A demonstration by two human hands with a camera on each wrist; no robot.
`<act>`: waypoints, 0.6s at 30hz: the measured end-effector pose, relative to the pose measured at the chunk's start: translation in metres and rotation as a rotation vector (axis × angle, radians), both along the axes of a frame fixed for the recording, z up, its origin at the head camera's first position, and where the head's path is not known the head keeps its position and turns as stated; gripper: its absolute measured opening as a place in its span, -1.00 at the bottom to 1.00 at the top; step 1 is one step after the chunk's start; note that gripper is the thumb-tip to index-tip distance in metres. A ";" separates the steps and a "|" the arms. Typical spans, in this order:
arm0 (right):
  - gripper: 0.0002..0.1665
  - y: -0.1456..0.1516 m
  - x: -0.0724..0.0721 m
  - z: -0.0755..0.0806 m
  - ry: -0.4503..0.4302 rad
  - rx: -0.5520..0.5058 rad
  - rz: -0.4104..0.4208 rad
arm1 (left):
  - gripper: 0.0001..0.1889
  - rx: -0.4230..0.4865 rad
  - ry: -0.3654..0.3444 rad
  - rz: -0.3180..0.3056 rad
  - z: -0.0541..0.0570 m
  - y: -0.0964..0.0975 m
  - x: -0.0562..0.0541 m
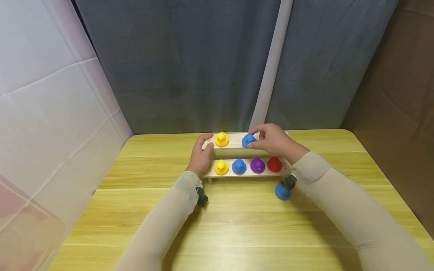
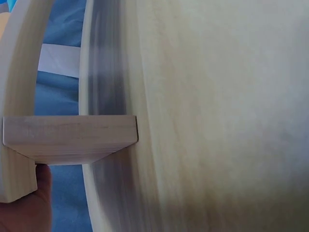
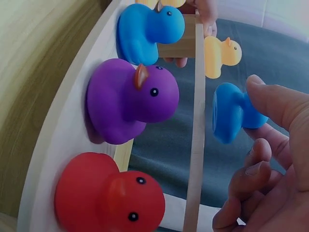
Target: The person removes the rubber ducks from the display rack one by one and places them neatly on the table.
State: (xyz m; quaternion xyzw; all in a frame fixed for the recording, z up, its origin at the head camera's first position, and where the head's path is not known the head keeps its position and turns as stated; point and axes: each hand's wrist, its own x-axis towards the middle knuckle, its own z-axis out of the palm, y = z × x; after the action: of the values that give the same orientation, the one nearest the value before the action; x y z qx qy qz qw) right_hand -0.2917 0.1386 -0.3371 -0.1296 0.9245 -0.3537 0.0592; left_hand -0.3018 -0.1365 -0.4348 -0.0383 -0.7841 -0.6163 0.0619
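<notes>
My right hand [image 1: 275, 140] pinches a blue rubber duck [image 3: 234, 113] between thumb and fingers, close over the upper tier of a two-tier wooden stand [image 1: 234, 143]. In the right wrist view a narrow gap shows between the duck's base and the board. My left hand [image 1: 200, 156] grips the left end of that upper tier, beside a yellow duck [image 1: 222, 139] sitting on it. Along the lower tier stand another yellow duck [image 1: 221, 167], a second blue duck [image 1: 239, 166], a purple duck [image 3: 130, 101] and a red duck [image 3: 108, 193].
One more blue duck [image 1: 282, 192] is on the wooden table [image 1: 244, 229] in front of the stand's right end, partly covered by the black wrist camera [image 1: 289, 182]. A grey curtain [image 1: 190, 75] hangs behind the table, with a white panel [image 1: 51, 94] at left and brown one [image 1: 400, 94] at right.
</notes>
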 end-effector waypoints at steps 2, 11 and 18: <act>-0.42 0.001 0.003 0.001 -0.002 0.003 0.003 | -0.57 -0.004 0.006 -0.004 0.000 0.000 0.000; -0.44 0.013 0.022 0.009 -0.044 -0.033 0.014 | -0.57 -0.024 0.009 0.022 -0.002 0.001 0.000; -0.51 0.023 0.036 0.005 -0.019 -0.049 0.050 | -0.58 -0.025 0.013 0.029 -0.003 0.002 0.000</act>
State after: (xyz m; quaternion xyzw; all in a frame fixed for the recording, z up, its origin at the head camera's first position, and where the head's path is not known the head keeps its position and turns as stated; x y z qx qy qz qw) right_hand -0.2560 0.1619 -0.3325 -0.1505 0.9114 -0.3759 0.0736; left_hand -0.3022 -0.1348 -0.4379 -0.0316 -0.7917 -0.6054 0.0752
